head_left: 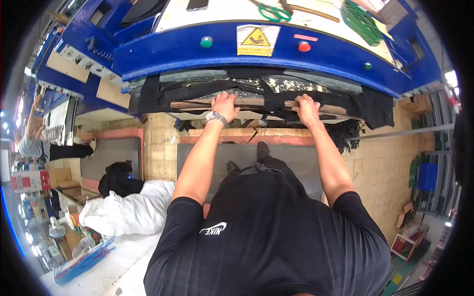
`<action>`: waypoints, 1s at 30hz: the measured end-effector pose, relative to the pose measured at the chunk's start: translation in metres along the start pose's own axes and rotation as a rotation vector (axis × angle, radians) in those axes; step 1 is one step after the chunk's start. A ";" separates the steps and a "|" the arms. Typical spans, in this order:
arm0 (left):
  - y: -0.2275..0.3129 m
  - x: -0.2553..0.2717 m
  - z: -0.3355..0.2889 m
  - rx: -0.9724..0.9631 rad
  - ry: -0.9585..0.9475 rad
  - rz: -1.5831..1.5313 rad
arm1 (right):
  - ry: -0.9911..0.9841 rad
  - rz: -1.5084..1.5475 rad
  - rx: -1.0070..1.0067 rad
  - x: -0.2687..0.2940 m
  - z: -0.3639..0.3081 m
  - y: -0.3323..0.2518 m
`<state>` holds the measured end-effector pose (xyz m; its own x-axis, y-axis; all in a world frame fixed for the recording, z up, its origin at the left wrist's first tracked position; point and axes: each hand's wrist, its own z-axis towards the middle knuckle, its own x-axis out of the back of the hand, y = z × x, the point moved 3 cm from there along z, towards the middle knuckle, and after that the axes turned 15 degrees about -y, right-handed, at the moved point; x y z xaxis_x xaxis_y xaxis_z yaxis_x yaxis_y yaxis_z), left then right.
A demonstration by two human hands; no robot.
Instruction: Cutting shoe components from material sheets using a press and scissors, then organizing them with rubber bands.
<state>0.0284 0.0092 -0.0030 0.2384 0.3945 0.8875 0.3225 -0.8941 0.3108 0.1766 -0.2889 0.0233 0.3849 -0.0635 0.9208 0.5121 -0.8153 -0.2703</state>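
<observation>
Both my arms reach forward to a long, worn ledge below a blue machine [177, 54]. My left hand [224, 106], with a metal watch at the wrist, has its fingers curled over a brown wooden-looking strip [192, 105] along the ledge's front. To the right, my right hand [307, 109] grips the same strip, its thumb and fingers bent over the edge. Strips of black cloth [273, 101] drape over the ledge between the hands and at both ends. Behind them lies a scuffed, speckled surface [291, 85]. The undersides of my fingers are hidden.
The machine front carries a green button [206, 42], a red button [304, 47] and a yellow warning sign [257, 39]. Green-handled scissors [274, 13], a hammer [316, 13] and a green basket [362, 22] lie above. A white sack [131, 209] sits left; another person [37, 148] stands beyond.
</observation>
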 end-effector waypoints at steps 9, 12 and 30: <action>-0.015 -0.018 -0.115 -0.170 -0.060 -0.292 | -0.501 -0.003 -0.042 0.021 -0.042 -0.045; -0.055 0.026 -0.124 -0.103 0.362 -0.729 | -0.071 0.040 0.402 0.017 -0.021 -0.107; -0.212 0.022 -0.089 0.161 0.008 -0.884 | -0.119 -0.163 1.169 0.010 -0.043 -0.227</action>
<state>-0.1158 0.1882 -0.0192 -0.1644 0.9225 0.3493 0.5096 -0.2238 0.8308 0.0311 -0.1297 0.1065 0.2878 0.0968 0.9528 0.9285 0.2156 -0.3024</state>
